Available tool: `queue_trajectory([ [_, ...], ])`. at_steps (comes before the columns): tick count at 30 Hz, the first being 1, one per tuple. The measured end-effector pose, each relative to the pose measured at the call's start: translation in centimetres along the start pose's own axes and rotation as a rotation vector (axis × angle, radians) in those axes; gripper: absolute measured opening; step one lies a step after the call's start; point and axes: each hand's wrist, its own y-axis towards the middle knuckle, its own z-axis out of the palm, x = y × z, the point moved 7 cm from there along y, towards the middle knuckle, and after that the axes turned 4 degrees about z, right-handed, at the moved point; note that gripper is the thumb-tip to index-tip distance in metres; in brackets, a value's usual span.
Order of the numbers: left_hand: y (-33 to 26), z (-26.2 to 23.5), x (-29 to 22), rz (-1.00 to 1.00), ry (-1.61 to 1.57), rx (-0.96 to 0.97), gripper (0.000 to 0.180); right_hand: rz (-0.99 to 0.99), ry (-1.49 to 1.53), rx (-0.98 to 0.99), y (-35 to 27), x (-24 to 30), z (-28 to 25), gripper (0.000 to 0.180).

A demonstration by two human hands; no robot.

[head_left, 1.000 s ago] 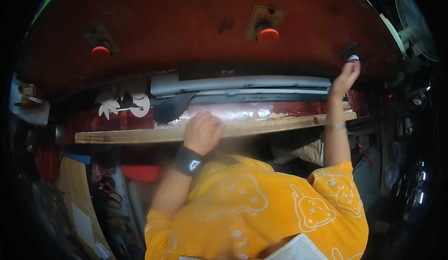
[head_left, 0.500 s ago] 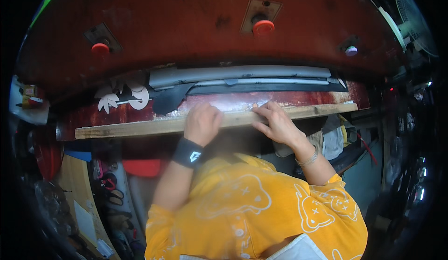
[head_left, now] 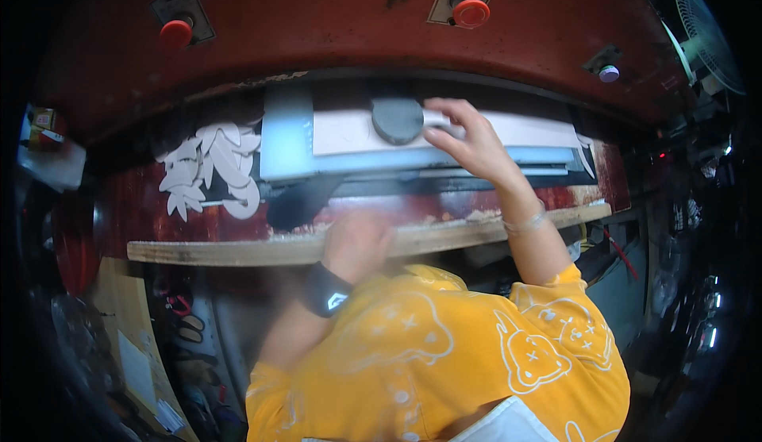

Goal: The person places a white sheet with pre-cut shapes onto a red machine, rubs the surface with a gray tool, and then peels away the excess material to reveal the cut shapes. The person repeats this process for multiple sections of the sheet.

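Right fingers (head_left: 452,109) grip a white-handled dark-grey disc (head_left: 398,121); left hand (head_left: 359,244) too blurred to tell.
Flat, curved whitish pieces (head_left: 230,162) lie heaped beside a pale-blue board (head_left: 284,136).

Cut-out pieces (head_left: 210,160) left of board (head_left: 279,136); sheet (head_left: 341,134) on board; disc-shaped tool (head_left: 397,121) over sheet, contact unclear; wooden strip (head_left: 444,237) in front; push-buttons (head_left: 471,13) behind; fan (head_left: 706,29) far right.

Red panel (head_left: 317,21) overhead, pale pieces (head_left: 228,160) left; front open
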Motion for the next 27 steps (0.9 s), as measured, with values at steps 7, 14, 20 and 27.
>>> queue_trajectory([
  [7, 5.4, -2.4, 1.8, 0.068, 0.164, -0.062, 0.029, 0.057, -0.325, -0.09, 9.4, 0.5, 6.2, 0.075],
  [14, 5.6, -2.5, 3.5, 0.008, 0.133, 0.007, 0.043, 0.174, 0.116, -0.002, 8.2, -3.1, 0.5, 0.069],
  [20, 5.4, -2.5, 3.6, 0.012, 0.133, -0.005, 0.042, 0.185, -0.247, -0.101, 7.8, -4.3, 0.2, 0.068],
  [27, 5.4, -2.6, 3.5, 0.012, 0.113, -0.014, 0.042, 0.171, -0.338, -0.127, 7.2, -3.8, 1.1, 0.069],
])
